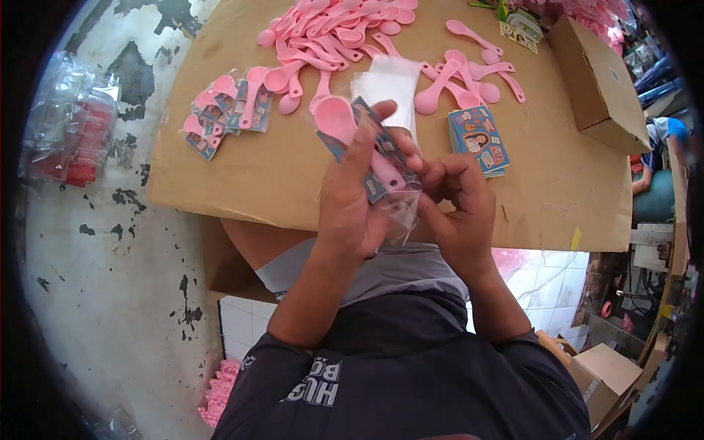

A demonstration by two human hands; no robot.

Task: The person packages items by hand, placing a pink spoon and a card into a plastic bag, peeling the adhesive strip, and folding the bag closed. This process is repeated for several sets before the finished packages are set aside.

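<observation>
My left hand (pixel 343 202) is closed around a pink measuring spoon (pixel 335 119) that lies against a blue printed card (pixel 375 191). A clear plastic bag (pixel 403 209) wraps at least the handle end of them. At that end, the fingers of my right hand (pixel 467 202) pinch the bag's loose edge. Just beyond my hands lies a stack of clear bags (pixel 392 77). To the right sits a stack of blue printed cards (pixel 478 139). Several bagged spoons with cards (pixel 246 106) rest at the left.
A large heap of pink spoons (pixel 330 26) covers the table's far side, with more loose spoons (pixel 462 66) to its right. An open cardboard box (pixel 598 84) stands at the right edge of the brown table (pixel 565 198). Another person's arm (pixel 644 180) shows at far right.
</observation>
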